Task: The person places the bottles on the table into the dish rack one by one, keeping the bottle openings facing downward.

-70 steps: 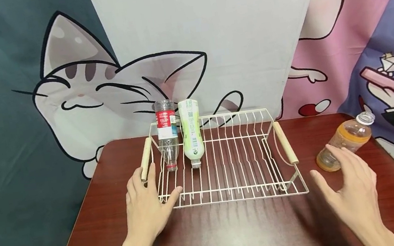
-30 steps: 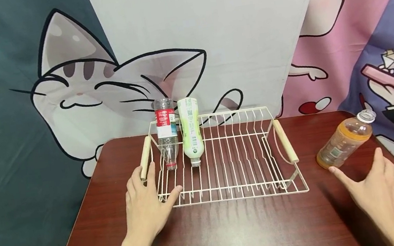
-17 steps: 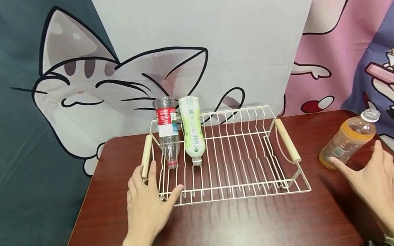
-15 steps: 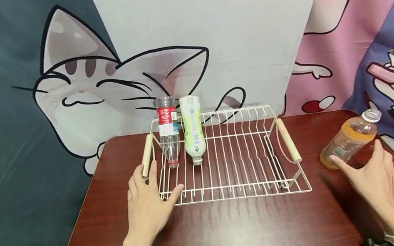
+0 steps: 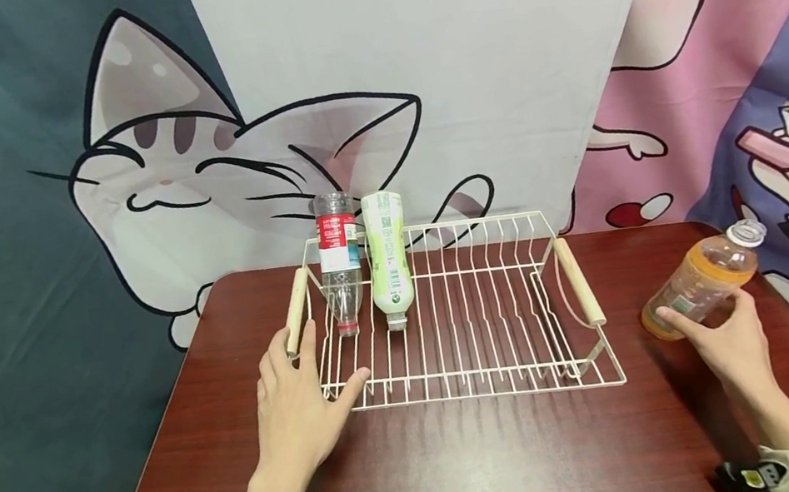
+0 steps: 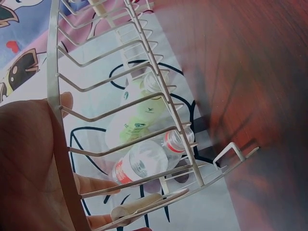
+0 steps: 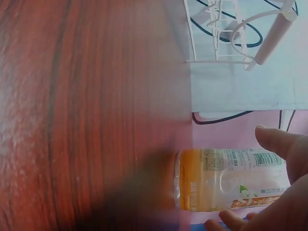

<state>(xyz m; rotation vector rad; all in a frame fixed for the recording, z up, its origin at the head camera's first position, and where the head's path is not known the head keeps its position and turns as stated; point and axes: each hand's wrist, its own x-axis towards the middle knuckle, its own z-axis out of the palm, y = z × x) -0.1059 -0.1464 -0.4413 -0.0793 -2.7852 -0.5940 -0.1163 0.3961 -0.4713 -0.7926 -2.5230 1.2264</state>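
Note:
My right hand (image 5: pixel 734 345) is around a clear plastic bottle (image 5: pixel 725 258) with orange bands. The thumb lies along its near side and the fingers go behind it, partly hidden. In the right wrist view, the bottle's orange base (image 7: pixel 190 180) meets the tabletop. My left hand (image 5: pixel 297 415) rests at the front left corner of a cream wire rack (image 5: pixel 483 370), fingers spread beside its wooden handle (image 5: pixel 297 310). Two bottles lean neck down in the rack's left slots: a clear one with a red and white label (image 5: pixel 337 241) and a pale green one (image 5: pixel 388 251).
The rack's right wooden handle (image 5: pixel 579 281) stands between the slots and the orange-banded bottle. Under everything is a dark red wooden table (image 5: pixel 485 460). A printed cartoon cloth (image 5: pixel 489 56) hangs directly behind its far edge.
My right hand has moved right, then forward, and its thumb and fingers have come in around the orange-banded bottle. The left hand stays by the rack. The view has shifted slightly.

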